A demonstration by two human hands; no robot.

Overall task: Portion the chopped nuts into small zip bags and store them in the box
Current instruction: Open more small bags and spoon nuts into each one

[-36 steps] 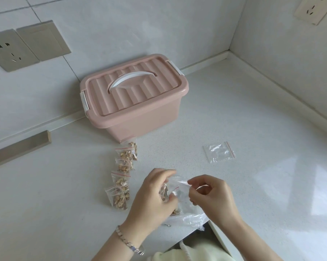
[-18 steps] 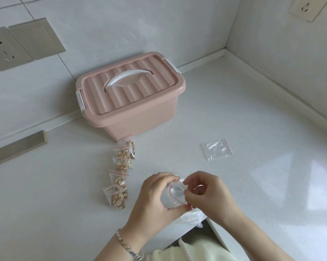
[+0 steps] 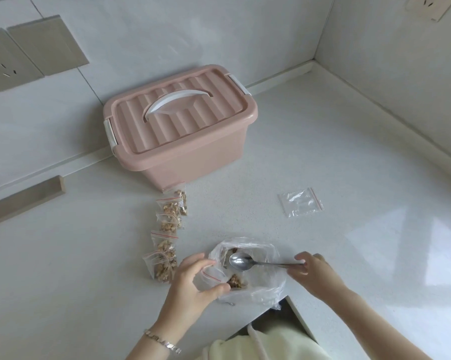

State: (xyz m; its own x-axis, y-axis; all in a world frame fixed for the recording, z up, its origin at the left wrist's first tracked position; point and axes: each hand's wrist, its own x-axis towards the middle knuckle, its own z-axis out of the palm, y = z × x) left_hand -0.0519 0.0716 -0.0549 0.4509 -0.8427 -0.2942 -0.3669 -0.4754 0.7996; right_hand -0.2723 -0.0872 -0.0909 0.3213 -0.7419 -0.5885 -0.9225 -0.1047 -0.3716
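Note:
My left hand [image 3: 193, 281] holds a small clear zip bag [image 3: 211, 278] with a red strip, its mouth open, at the near counter edge. My right hand [image 3: 314, 272] grips the handle of a metal spoon [image 3: 241, 261], whose bowl lies over the large clear plastic bag [image 3: 263, 284] holding chopped nuts [image 3: 236, 281]. Several filled small zip bags [image 3: 168, 231] lie in a row left of my hands. The pink box [image 3: 190, 157] with a white handle stands behind them, lid on.
An empty small zip bag [image 3: 301, 202] lies on the white counter [image 3: 349, 165] to the right. Walls meet in a corner at the back right. Wall sockets [image 3: 9, 58] sit at the upper left. The counter's front edge runs just under my hands.
Both hands were together on the small zip bag. Now my right hand has left it and holds the spoon, and the large bag of nuts shows open between my hands.

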